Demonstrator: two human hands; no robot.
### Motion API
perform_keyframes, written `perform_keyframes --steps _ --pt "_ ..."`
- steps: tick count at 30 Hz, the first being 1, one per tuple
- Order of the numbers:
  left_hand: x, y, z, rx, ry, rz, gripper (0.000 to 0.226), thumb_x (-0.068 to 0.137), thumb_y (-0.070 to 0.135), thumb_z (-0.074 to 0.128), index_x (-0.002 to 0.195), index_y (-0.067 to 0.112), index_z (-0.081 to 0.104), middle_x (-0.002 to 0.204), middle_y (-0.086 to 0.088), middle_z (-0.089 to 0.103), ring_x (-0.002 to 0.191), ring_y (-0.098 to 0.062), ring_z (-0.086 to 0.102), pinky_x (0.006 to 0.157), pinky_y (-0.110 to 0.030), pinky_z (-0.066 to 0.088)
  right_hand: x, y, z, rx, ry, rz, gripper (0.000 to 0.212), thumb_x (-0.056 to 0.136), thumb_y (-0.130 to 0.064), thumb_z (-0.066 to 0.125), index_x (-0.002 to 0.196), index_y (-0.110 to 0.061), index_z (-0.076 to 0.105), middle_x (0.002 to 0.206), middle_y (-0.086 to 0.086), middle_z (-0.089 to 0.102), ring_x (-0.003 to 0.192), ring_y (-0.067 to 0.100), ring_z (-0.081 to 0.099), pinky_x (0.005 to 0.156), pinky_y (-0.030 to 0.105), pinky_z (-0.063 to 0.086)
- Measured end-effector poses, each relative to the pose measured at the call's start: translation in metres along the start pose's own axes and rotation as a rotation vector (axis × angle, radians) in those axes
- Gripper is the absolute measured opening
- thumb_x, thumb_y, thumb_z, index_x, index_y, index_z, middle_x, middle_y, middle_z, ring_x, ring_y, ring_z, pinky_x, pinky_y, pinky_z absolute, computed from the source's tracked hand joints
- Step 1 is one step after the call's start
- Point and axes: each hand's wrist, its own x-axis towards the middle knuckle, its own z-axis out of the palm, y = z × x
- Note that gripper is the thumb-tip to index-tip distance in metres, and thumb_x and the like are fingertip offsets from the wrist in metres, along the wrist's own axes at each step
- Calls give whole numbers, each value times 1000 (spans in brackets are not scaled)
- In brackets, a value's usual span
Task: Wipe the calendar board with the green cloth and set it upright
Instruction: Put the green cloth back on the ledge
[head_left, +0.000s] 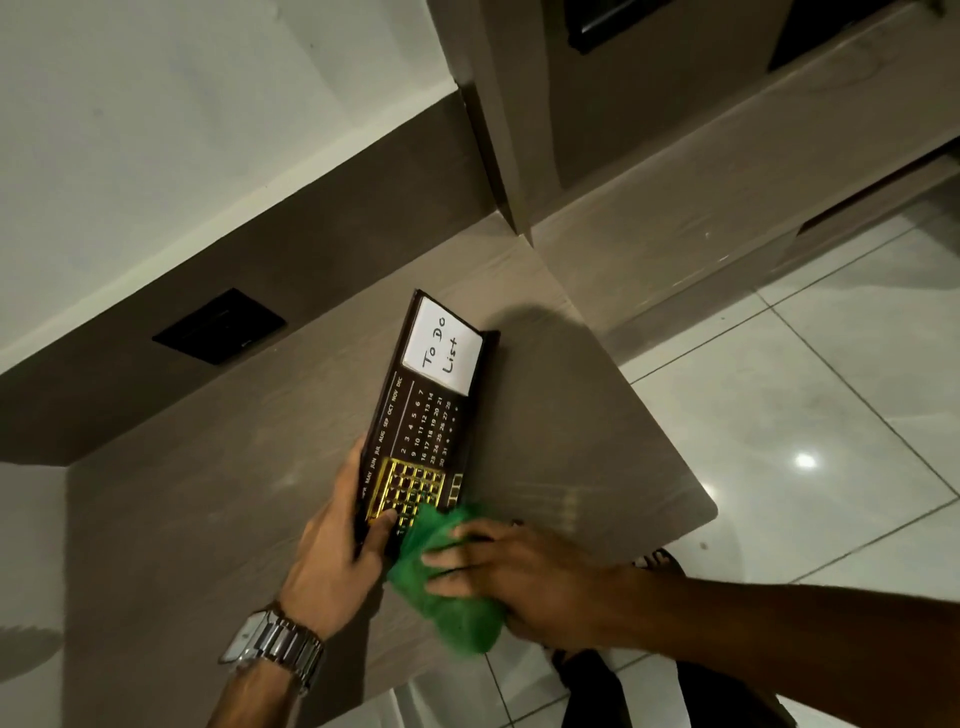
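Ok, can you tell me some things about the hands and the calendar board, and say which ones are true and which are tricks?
1. The right hand presses the green cloth on the calendar board. True.
2. The left hand is away from the board. False: it grips the board's near end.
3. The white card says "To Do List". True.
4. The board stands upright. False: it lies on the table.
5. A wristwatch is on the left wrist. True.
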Motion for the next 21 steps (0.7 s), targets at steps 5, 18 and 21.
perform_keyframes --steps 5,18,21 --pt "-3 21 -17 15 0 -101 91 83 37 62 149 36 0 152 0 30 124 -13 40 97 -44 44 -17 2 -67 805 171 294 62 82 7 58 130 -32 58 129 -1 63 118 22 58 95 43 51" --pt "114 83 125 511 90 313 72 91 64 32 147 19 26 159 -6 20 148 -22 7 115 -51 27 -31 186 -206 472 941 863 30 90 -6 62 115 -24 61 102 -5 64 99 15 63 84 39 56" --pt "125 62 151 536 32 286 76 90 66 26 150 21 19 161 -5 12 149 -21 1 118 -51 20 -16 212 -200 48 829 815 39 92 -4 58 128 -18 56 121 5 63 109 21 59 95 34 49"
